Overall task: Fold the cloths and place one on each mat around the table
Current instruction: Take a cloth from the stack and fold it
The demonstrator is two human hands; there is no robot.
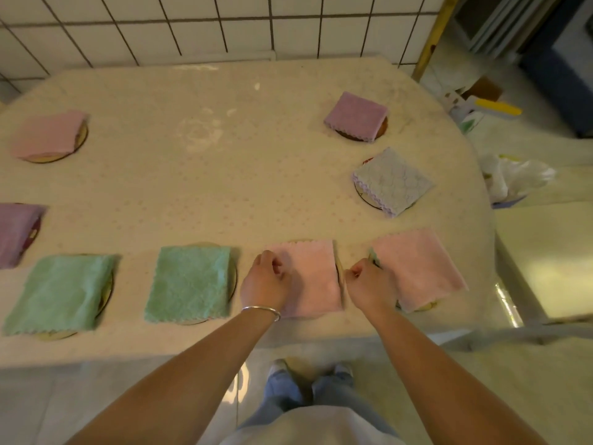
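While both hands pinch the pink cloth at lower centre, every visible mat already carries one.

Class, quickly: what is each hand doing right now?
Left hand: pinching the left edge of the pink cloth.
Right hand: pinching its right edge.

Eight folded cloths lie on the table. Three are pink, two purple, two green, one grey. Two hands show.
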